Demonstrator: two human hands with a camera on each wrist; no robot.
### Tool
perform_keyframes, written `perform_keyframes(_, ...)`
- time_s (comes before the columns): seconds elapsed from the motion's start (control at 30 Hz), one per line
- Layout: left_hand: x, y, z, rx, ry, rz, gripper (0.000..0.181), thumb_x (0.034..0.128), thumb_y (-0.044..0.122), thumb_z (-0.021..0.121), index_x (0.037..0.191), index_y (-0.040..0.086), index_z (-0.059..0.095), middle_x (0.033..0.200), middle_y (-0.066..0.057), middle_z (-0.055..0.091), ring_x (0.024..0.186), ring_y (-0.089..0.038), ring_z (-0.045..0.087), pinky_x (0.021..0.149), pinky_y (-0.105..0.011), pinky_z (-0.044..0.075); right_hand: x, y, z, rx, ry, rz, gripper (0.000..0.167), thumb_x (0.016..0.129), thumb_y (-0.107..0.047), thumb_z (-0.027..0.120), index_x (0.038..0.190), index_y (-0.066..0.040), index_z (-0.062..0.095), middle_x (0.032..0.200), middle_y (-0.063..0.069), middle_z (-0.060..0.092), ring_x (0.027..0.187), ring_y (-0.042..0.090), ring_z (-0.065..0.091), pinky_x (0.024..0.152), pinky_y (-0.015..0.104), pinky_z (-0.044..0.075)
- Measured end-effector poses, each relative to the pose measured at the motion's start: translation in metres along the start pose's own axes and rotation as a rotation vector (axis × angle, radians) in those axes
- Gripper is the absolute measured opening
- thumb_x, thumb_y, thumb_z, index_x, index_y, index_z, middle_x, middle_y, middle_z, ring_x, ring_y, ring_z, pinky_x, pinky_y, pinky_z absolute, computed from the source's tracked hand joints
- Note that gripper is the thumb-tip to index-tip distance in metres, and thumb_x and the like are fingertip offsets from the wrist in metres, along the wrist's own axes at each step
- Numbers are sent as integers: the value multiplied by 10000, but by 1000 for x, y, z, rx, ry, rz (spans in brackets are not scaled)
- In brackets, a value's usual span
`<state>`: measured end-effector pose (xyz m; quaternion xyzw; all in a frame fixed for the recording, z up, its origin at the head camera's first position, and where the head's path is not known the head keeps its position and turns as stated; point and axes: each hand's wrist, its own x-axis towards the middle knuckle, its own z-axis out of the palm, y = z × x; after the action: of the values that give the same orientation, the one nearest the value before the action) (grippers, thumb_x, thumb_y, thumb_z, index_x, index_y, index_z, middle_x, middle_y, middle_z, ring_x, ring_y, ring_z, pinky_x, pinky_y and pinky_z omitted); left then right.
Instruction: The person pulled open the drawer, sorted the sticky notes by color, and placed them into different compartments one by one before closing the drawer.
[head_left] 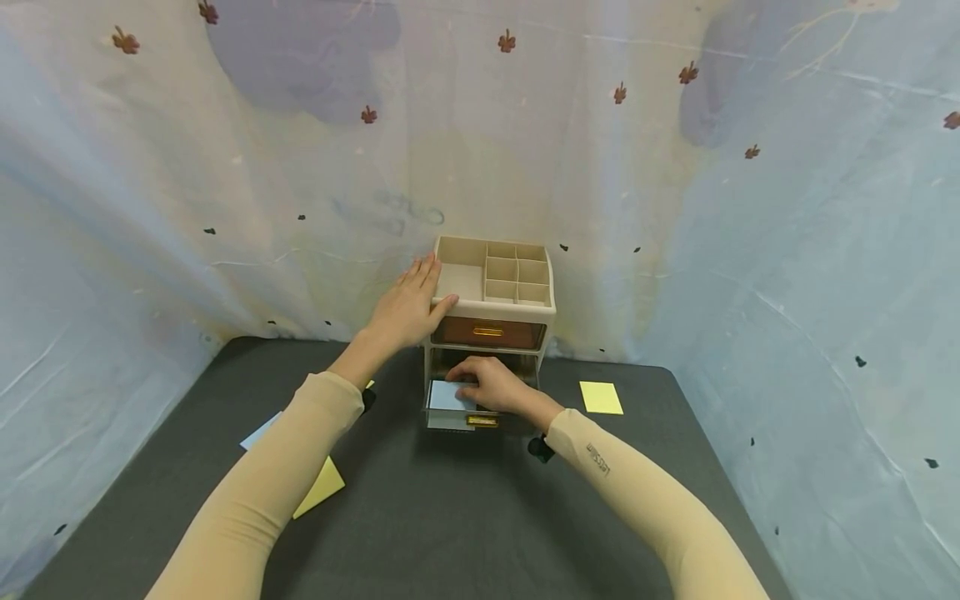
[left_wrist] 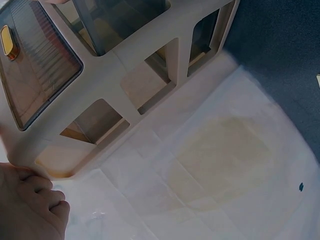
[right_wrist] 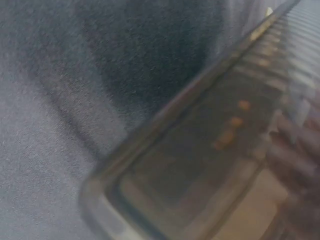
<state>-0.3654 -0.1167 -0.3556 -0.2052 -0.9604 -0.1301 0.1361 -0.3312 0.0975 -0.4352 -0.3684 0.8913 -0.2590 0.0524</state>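
Observation:
A cream desktop organizer (head_left: 495, 307) stands at the back of the table, its lower clear drawer (head_left: 450, 419) pulled out. My left hand (head_left: 405, 307) rests on the organizer's upper left edge, fingers extended and thumb over the front rim. Inside the lower drawer lies a light blue sticky note pad (head_left: 447, 395). With bent fingers and thumb, my right hand (head_left: 497, 386) holds this pad at its right side. The right wrist view is blurred and shows the drawer rim with part of the right hand (right_wrist: 297, 150). Part of the left hand (left_wrist: 35, 205) shows beside the organizer's corner in the left wrist view.
A yellow sticky note pad (head_left: 601, 397) lies right of the organizer. Left on the dark table (head_left: 450, 533) are another yellow pad (head_left: 321, 487) and a blue one (head_left: 258, 432), partly behind the left sleeve. The upper brown drawer (head_left: 487, 334) is closed. A patterned curtain (head_left: 480, 158) hangs behind.

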Motion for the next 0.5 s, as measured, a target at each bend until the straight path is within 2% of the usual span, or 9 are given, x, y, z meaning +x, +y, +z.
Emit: perform_keyframes(0.5,-1,1,0,6,-1,4,845,1097,611,273,1662,13,81,1734,-172,33,1601,-369,77,1293,-503,131,2,7,3,-80,-23,-69,338,933,-143,805,1251,-57,729,1207,72,724,1099,217,694,946,354,576)
